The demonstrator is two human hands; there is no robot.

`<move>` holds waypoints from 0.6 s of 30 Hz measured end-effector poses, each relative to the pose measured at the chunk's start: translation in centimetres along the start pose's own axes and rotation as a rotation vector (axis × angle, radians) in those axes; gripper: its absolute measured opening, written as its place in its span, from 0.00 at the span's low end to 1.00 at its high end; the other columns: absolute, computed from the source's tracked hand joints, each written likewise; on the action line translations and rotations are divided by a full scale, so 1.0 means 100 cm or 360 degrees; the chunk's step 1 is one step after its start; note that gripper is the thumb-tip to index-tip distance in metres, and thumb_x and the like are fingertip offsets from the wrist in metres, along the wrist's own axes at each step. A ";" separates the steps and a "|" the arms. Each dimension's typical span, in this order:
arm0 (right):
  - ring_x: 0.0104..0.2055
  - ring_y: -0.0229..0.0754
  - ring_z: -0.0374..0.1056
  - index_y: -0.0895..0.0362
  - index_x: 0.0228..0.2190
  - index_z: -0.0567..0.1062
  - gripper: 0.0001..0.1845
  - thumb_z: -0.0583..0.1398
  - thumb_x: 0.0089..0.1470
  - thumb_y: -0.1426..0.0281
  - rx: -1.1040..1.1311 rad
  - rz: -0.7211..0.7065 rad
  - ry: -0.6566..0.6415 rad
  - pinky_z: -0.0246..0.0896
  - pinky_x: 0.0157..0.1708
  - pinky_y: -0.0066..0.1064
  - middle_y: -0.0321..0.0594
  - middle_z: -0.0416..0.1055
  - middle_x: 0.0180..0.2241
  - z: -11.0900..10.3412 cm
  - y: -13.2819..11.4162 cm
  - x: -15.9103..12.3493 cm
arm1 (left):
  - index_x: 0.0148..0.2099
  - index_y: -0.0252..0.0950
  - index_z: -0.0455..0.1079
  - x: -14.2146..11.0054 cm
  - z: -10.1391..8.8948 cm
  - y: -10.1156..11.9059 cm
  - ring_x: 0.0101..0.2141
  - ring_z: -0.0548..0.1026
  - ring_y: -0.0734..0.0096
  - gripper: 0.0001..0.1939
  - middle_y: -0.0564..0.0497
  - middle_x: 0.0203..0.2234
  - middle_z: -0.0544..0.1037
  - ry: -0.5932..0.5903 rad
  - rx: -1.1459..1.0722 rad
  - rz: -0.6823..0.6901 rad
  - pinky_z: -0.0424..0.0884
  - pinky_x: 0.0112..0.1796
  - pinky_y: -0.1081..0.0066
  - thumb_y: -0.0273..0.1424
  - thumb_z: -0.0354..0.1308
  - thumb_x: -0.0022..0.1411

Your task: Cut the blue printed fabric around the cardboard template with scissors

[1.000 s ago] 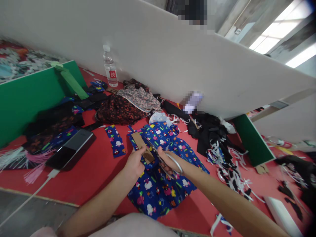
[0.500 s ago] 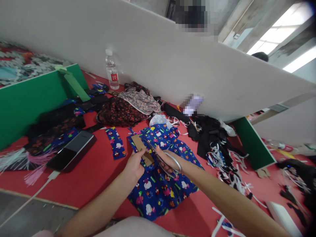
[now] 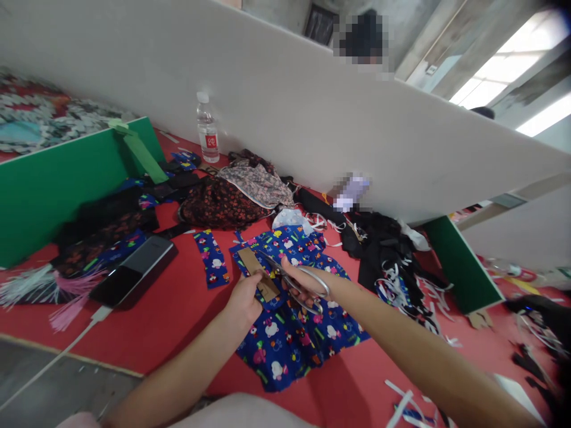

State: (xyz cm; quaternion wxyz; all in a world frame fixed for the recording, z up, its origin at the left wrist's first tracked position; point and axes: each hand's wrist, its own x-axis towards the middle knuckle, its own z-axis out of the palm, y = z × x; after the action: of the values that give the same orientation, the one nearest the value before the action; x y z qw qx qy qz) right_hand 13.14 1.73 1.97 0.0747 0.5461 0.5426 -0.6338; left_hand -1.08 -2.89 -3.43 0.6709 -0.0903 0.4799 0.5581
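Observation:
Blue cloth [image 3: 307, 333] with a cartoon animal print lies spread on the red table in front of me. My left hand [image 3: 245, 300] pinches a strip of brown cardboard [image 3: 250, 260] together with the cloth, thumb on top of the card. In my right hand [image 3: 298, 279] is a pair of metal scissors [image 3: 322, 286], its handle loops round my fingers. The blades point up and left, over the cloth close to the card's right edge. Whether they bite into the cloth I cannot tell. A narrow piece of the same blue cloth [image 3: 211, 261] lies apart at the left.
A power bank [image 3: 134, 270] with a white cable rests at the left. Behind the cloth are dark floral fabric [image 3: 223, 202] and a water bottle [image 3: 208, 134]. Black scraps [image 3: 379, 238] heap at the right. Green boards [image 3: 466, 264] and a white partition [image 3: 285, 107] bound the table.
The view has shifted slightly. Both hands keep their grip on the card, cloth and scissors. The lower right part of the blue cloth lies a little further right.

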 end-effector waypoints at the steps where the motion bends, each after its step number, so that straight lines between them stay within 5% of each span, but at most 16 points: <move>1: 0.15 0.32 0.53 0.56 0.23 0.66 0.40 0.39 0.43 0.33 -0.0042 -0.0006 -0.0004 0.49 0.11 0.25 0.34 0.59 0.17 -0.001 0.000 0.002 | 0.34 0.34 0.67 -0.001 0.000 0.000 0.18 0.73 0.73 0.08 0.54 0.19 0.74 -0.0001 0.0001 -0.0004 0.72 0.26 0.71 0.18 0.52 0.56; 10: 0.14 0.33 0.55 0.57 0.18 0.65 0.42 0.37 0.45 0.34 -0.0210 -0.0044 0.0004 0.51 0.11 0.26 0.37 0.61 0.16 -0.003 -0.006 0.011 | 0.37 0.35 0.68 -0.007 0.004 0.005 0.17 0.73 0.72 0.10 0.55 0.19 0.74 -0.0001 0.0025 -0.0039 0.74 0.30 0.66 0.17 0.51 0.56; 18: 0.13 0.31 0.49 0.56 0.19 0.61 0.39 0.36 0.46 0.35 0.0014 0.0076 0.0031 0.47 0.10 0.25 0.32 0.54 0.14 0.008 -0.010 0.004 | 0.39 0.36 0.67 -0.006 0.003 0.004 0.17 0.73 0.72 0.11 0.55 0.19 0.73 0.0007 0.0025 -0.0052 0.73 0.27 0.67 0.18 0.50 0.57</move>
State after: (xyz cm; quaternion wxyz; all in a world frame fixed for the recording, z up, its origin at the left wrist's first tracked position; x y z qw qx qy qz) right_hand 11.77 1.67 2.15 0.0820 0.5653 0.5275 -0.6288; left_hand -1.24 -2.94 -2.66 0.6796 -0.0941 0.4841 0.5431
